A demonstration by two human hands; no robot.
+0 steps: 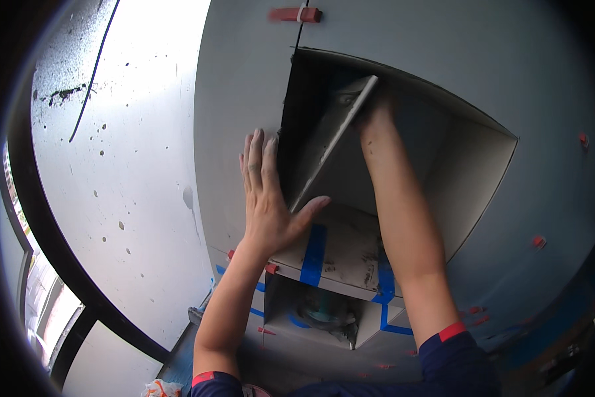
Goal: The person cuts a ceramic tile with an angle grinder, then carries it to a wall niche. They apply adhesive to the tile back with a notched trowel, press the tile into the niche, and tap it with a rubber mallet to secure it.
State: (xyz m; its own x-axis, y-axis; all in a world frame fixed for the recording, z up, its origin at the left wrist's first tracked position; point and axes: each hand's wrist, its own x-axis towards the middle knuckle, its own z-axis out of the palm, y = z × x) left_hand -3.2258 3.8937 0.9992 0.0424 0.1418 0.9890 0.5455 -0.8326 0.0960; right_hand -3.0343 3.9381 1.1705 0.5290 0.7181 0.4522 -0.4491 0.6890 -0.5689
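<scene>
A grey tile panel [337, 142] stands tilted inside the upper wall niche [473, 178], its pale edge running slantwise from upper right to lower left. My left hand [264, 182] is open, fingers stretched upward along the niche's left edge and thumb out to the right near the panel's lower end. Dust whitens its fingertips. My right hand [379, 112] reaches deep into the niche, beside the panel's upper end. It is blurred and in shadow, with its fingers hidden, so I cannot make out its grip.
Blue tape [314, 255] crosses the smudged shelf [347, 248] below the niche. A lower niche holds a dark rounded object [324, 311] with a teal part. Red wedges [297, 14] sit along the grey wall's joints. A speckled white panel [132, 165] stands at left.
</scene>
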